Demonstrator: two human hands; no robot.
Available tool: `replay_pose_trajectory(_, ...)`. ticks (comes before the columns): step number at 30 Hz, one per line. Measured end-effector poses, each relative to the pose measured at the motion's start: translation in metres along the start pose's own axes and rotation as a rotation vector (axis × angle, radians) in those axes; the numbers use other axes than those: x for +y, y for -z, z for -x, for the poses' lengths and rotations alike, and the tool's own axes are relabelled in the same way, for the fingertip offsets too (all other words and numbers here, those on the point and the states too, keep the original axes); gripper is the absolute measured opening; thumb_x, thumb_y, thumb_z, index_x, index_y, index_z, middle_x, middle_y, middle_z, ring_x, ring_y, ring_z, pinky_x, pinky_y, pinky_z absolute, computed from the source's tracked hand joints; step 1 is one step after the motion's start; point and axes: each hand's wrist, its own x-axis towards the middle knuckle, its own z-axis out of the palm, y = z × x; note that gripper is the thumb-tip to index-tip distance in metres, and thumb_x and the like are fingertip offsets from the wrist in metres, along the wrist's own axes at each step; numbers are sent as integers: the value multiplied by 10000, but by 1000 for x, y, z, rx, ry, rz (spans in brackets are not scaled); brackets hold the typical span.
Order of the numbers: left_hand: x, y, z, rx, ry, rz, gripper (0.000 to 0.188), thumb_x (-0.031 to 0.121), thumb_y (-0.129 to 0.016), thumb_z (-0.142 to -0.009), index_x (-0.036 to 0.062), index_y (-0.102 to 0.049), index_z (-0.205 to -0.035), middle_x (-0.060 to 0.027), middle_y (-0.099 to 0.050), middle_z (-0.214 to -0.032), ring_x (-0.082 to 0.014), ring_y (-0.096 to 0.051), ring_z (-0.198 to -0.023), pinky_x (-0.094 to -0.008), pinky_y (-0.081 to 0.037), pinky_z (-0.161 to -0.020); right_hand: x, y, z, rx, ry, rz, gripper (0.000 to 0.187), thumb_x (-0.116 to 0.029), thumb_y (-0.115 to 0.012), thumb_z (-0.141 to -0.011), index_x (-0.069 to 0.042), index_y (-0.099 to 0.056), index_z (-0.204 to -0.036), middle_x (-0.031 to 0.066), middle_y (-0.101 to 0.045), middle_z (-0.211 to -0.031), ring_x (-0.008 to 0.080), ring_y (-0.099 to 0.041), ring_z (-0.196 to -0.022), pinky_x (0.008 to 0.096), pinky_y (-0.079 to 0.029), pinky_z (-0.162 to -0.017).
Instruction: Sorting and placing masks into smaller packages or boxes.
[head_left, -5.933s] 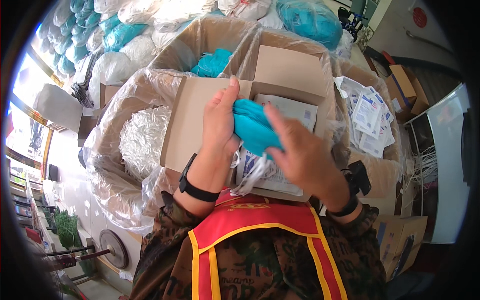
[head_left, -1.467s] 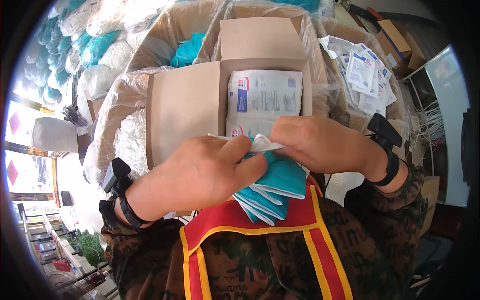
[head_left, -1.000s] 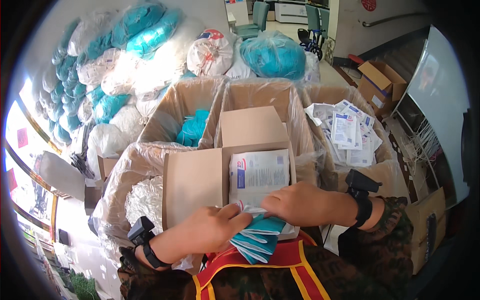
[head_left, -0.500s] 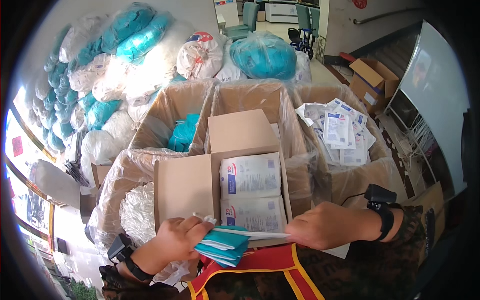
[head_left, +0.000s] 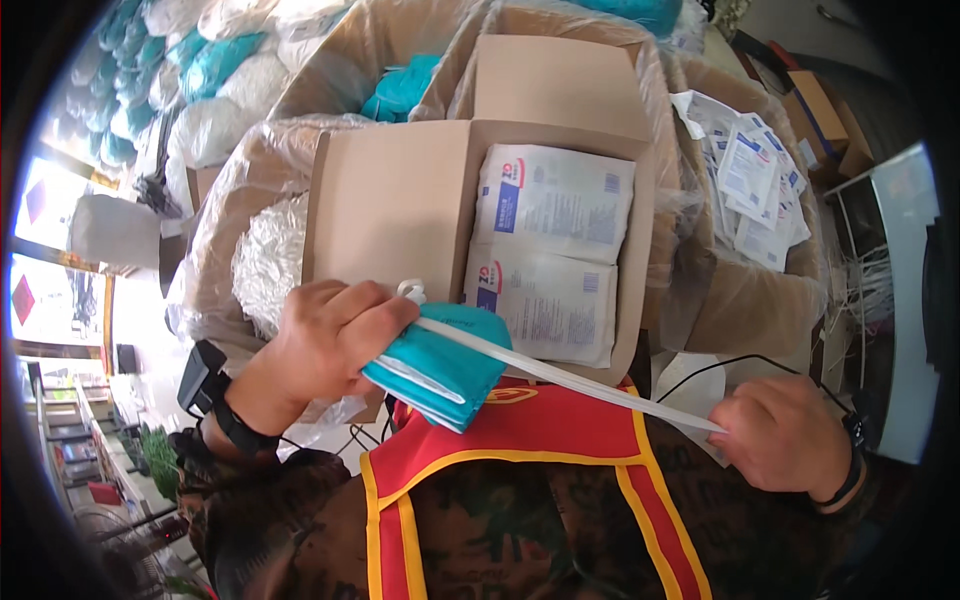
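Note:
My left hand [head_left: 335,335] is closed on a small stack of teal folded face masks [head_left: 450,365], with white layers showing between them. From the stack, white elastic straps [head_left: 575,382] run stretched to the right, and their far end is pinched in my closed right hand [head_left: 785,435]. A small white loop of strap [head_left: 411,290] sticks up beside my left fingers. Just beyond the masks is an open brown carton [head_left: 390,205] with its flaps spread. Inside it lie white printed packets [head_left: 555,205] in two stacks side by side.
Plastic-lined boxes stand around the carton: one with a heap of white straps [head_left: 270,260], one with teal masks [head_left: 400,90], one with loose white packets [head_left: 755,185]. Full bags [head_left: 215,135] are piled at far left. A whiteboard [head_left: 905,290] stands at right.
My right hand has moved out to the right, drawing the straps longer. My left hand still grips the masks. The view has tilted down toward my apron.

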Motion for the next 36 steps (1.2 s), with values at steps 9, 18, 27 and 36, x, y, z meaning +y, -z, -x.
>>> replay_pose_trajectory(9, -65, -1, 59, -9, 605, -97, 390, 154, -667, -671, 24, -594, -1032, -143, -637, -861, -371, -639, -726, -409, -528, -619, 10, 14, 37, 105, -130, 223, 114, -110, -638, -782, -48, -543, -792, 86, -517, -691, 265, -513, -558, 338, -378, -470)
replay_pose_trajectory(18, -3, -1, 14, -11, 25, -133, 607, 146, -731, -649, 203, -617, -1242, -59, -516, -851, -225, -613, -760, -315, -512, -649, 51, -27, -24, 247, -505, -998, 193, -221, -508, -973, -45, -550, -906, -4, -513, -663, 43, -450, -509, 176, -365, -475)
replay_pose_trajectory(27, 26, -1, -20, 169, -242, -243, 436, 185, -745, -670, 289, -663, -1086, -64, -534, -904, -104, -567, -560, -217, -474, -486, 52, -60, -119, 2, -182, -1588, 183, -206, -551, -963, -31, -602, -965, 20, -599, -808, 54, -525, -633, 191, -439, -536)
replay_pose_trajectory(36, 33, -3, -31, 165, -310, -118, 408, 149, -724, -638, 244, -669, -1031, -57, -529, -850, -81, -518, -523, -205, -453, -478, 22, -55, -155, -164, 83, -1301, 313, -167, -551, -960, -16, -573, -1234, 29, -637, -964, 108, -587, -889, 248, -467, -750)
